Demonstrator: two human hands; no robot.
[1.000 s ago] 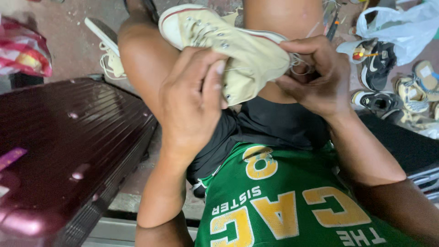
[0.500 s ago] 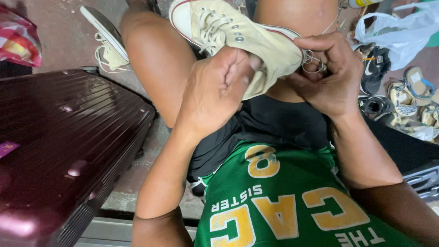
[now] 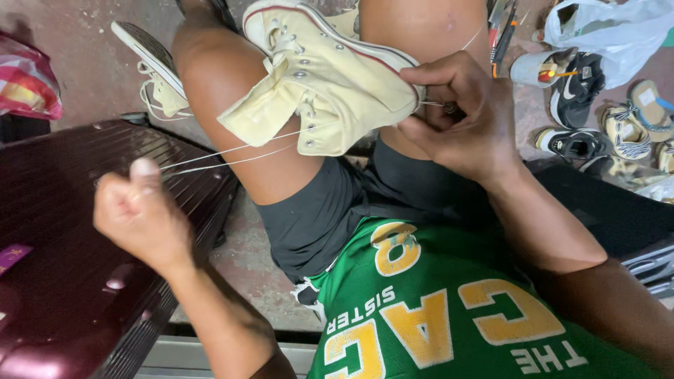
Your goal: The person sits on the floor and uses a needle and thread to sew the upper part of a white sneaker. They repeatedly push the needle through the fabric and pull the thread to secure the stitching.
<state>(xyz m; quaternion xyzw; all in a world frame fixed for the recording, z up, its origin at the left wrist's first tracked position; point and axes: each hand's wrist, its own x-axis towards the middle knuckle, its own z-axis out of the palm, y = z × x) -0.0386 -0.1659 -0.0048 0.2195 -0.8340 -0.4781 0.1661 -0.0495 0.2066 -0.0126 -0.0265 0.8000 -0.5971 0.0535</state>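
The cream high-top sneaker point(image 3: 330, 77) lies across the person's bare thighs, its toe aimed away from the body and up toward the far edge of view, the open ankle collar nearest the lap, so its long axis runs from the lap outward, tilted a little to the left. The right hand point(image 3: 460, 116) is clamped on the heel end, fingers curled tight against the canvas and pinching something small there that I cannot make out. The left hand point(image 3: 140, 214) is drawn off to the side above the maroon suitcase point(image 3: 63, 245), closed in a fist on a doubled white thread point(image 3: 232, 151) that runs taut from the shoe's side to the knuckles. To do this pull well, I would judge the thread should be kept in a straight line with its exit hole and tensioned evenly, while the right hand braces the shoe so the canvas does not pucker. Other shoes point(image 3: 583, 105) lie scattered on the floor to the right.
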